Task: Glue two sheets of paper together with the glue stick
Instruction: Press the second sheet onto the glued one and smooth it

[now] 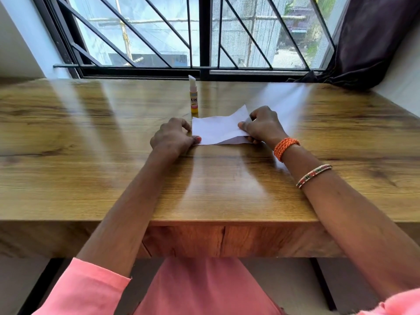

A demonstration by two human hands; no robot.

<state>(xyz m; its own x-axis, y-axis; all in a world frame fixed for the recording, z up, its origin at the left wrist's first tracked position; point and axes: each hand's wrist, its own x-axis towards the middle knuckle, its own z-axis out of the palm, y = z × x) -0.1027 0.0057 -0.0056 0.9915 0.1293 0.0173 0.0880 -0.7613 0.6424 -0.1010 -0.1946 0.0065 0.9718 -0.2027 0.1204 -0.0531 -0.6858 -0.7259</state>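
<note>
A glossy wood-grain surface (pixel 91 137) was set against a barred window (pixel 204 35), with a dark curtain (pixel 372 42) bunched at the far right corner. A yellow glue stick (pixel 193 98) stood upright near the window — its white cap on — just behind the white paper (pixel 218 130) lying at mid-surface. The paper's left edge was pressed down by the curled fingers of the left hand (pixel 172 137); its lifted right edge was pinched by the right hand (pixel 263 126), whose wrist bore an orange band (pixel 285 147).
</note>
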